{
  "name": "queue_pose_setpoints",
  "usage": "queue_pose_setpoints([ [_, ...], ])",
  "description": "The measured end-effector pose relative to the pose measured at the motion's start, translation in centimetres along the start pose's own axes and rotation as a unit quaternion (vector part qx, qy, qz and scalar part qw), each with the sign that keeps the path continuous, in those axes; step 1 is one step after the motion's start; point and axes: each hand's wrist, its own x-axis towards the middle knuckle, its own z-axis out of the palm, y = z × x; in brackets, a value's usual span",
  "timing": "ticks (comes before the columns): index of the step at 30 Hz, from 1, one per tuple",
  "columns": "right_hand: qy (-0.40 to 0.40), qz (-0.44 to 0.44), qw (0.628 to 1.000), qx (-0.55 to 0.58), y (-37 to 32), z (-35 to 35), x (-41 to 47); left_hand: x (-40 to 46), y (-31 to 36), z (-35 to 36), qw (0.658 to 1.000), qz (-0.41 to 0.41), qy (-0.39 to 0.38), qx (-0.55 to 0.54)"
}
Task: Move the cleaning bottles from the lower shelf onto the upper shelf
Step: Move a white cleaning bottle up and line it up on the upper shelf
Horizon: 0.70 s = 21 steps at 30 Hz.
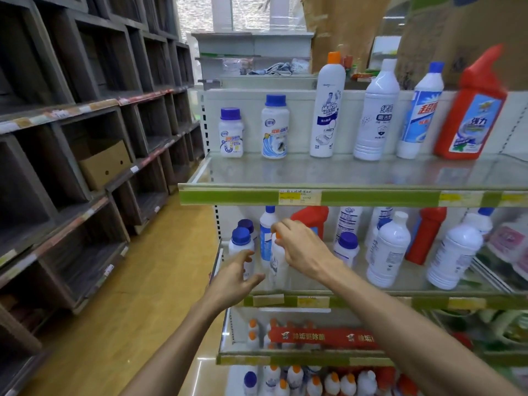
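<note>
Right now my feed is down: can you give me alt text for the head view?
The right hand grips the top of a white orange-capped bottle on the lower shelf, while the left hand reaches open toward its base. Six cleaning bottles stand along the upper shelf, with more still below.

Glossy plastic bottles (327, 110) on smooth shelves (343, 172) — matt, rough wooden cubbies (85, 124) opposite.
</note>
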Motion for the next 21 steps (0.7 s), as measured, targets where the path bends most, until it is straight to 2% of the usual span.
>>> queue_pose_setpoints([
  [6,0.095,-0.038,0.994,0.039,-2.3,-7.5,1.0,0.6,2.2,-0.4,0.985,0.081,-0.004,-0.153],
  [14,0.192,0.045,0.968,0.153,-3.5,-16.7,6.1,1.4,7.9,-2.6,0.93,0.143,0.038,-0.336],
  [17,0.223,0.072,0.957,0.173,-3.5,-18.9,7.8,2.4,10.0,-3.9,0.903,0.143,0.022,-0.404],
  [21,0.228,0.104,0.952,0.175,-3.1,-20.6,9.3,3.2,11.4,-5.4,0.883,0.129,-0.011,-0.452],
])
